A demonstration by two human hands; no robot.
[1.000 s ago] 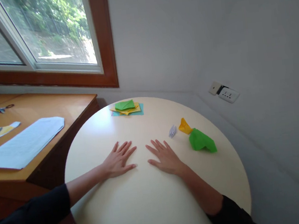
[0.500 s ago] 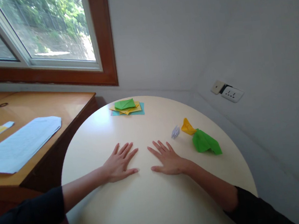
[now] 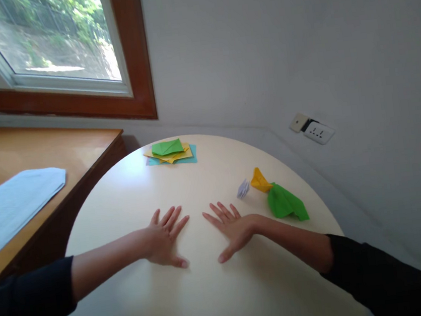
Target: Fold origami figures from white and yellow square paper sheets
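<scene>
My left hand (image 3: 163, 239) is spread over the middle of the round white table (image 3: 196, 301), palm down, holding nothing. Facing it across a small gap, my right hand (image 3: 234, 230) is likewise spread and holds nothing. Whether the palms press on the surface I cannot tell. Beyond my right hand stands a small white folded paper piece (image 3: 243, 189). Right of that sit a yellow folded paper boat (image 3: 260, 180) and a crumpled green paper piece (image 3: 286, 202), close together. At the table's far side lies a pile of coloured paper (image 3: 194, 153) with a green folded sheet (image 3: 166, 147) on top.
A wooden desk (image 3: 79, 142) stands to the left, with white papers (image 3: 21, 200) near its edge. A brown-framed window (image 3: 138, 54) is set in the wall behind it. On the right wall is a power socket (image 3: 319, 131).
Both thumbs have swung out toward me, and the hands look more raised at the wrists. The view has turned slightly right. The paper things stay where they were.
</scene>
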